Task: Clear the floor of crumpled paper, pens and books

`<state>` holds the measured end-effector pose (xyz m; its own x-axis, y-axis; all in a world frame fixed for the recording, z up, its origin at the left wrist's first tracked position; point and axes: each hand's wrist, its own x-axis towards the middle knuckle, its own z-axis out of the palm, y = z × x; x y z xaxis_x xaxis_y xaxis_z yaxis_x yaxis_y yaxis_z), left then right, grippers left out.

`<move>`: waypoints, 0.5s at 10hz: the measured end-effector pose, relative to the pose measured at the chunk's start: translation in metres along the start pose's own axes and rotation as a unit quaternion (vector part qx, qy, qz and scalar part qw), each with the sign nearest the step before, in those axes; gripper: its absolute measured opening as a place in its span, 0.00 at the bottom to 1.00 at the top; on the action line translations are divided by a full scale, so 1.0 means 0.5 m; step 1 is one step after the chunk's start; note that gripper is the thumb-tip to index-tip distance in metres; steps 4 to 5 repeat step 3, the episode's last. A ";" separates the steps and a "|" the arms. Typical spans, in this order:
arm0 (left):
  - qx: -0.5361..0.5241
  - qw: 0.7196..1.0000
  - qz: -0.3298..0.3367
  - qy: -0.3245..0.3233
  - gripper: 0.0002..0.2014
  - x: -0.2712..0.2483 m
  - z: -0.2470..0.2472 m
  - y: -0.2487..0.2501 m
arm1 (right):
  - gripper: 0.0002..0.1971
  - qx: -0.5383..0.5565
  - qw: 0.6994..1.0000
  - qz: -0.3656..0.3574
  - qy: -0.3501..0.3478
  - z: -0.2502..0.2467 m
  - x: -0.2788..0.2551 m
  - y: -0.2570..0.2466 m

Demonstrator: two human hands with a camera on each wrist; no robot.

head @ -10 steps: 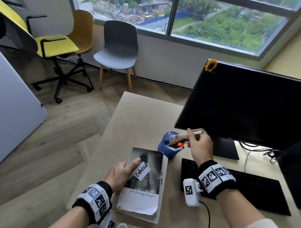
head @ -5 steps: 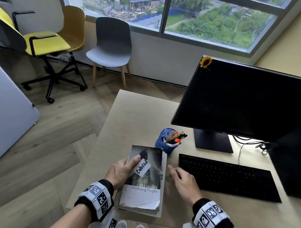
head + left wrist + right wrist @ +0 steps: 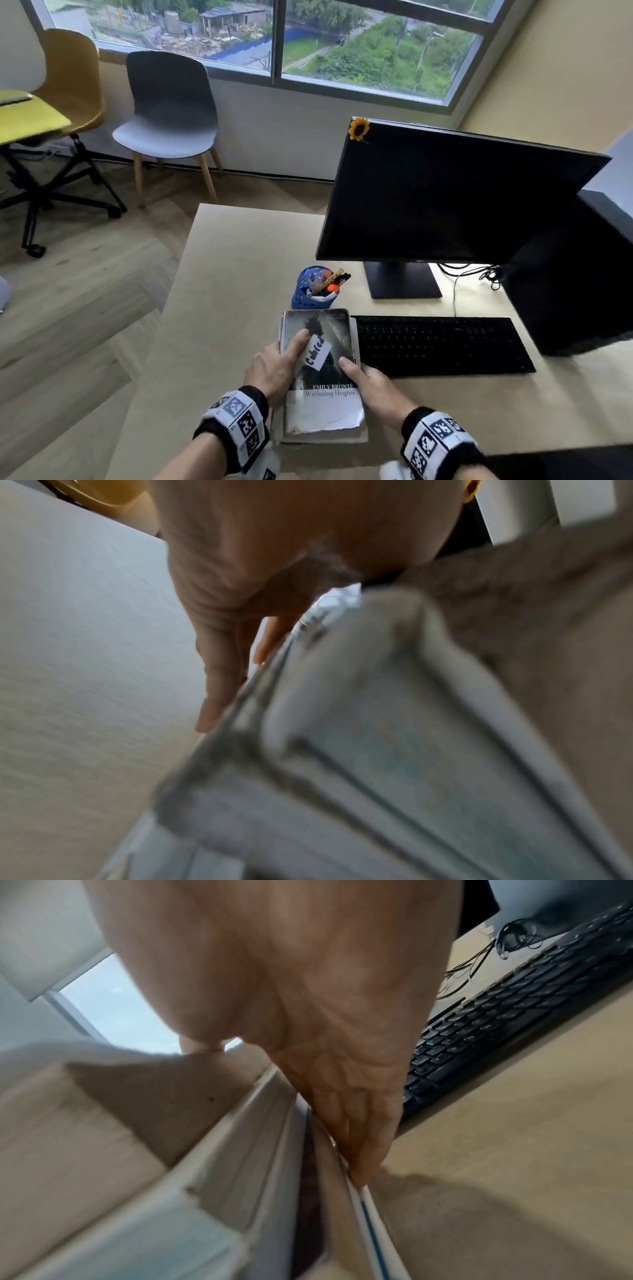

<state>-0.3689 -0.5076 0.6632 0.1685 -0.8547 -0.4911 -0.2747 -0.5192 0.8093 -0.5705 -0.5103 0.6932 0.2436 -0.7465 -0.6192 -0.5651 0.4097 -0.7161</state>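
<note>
My right hand has left the pen cup at frame centre; both it and my left hand now grip the book stack at lower centre; I judge the pens done.

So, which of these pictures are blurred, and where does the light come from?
Head view: mostly sharp, daylight enters through the window, the grey chair is slightly smeared. Left wrist view: strongly blurred on the books. Right wrist view: softer blur, the keyboard stays readable, the right hand casts a shadow on the desk.

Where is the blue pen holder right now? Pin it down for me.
In the head view the blue pen holder stands on the desk, left of the monitor stand and just beyond the top edge of the book stack.
</note>
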 end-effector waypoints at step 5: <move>0.005 0.999 -0.033 0.033 0.44 -0.017 0.007 0.001 | 0.47 -0.121 0.993 -0.006 -0.004 -0.043 -0.015 -0.003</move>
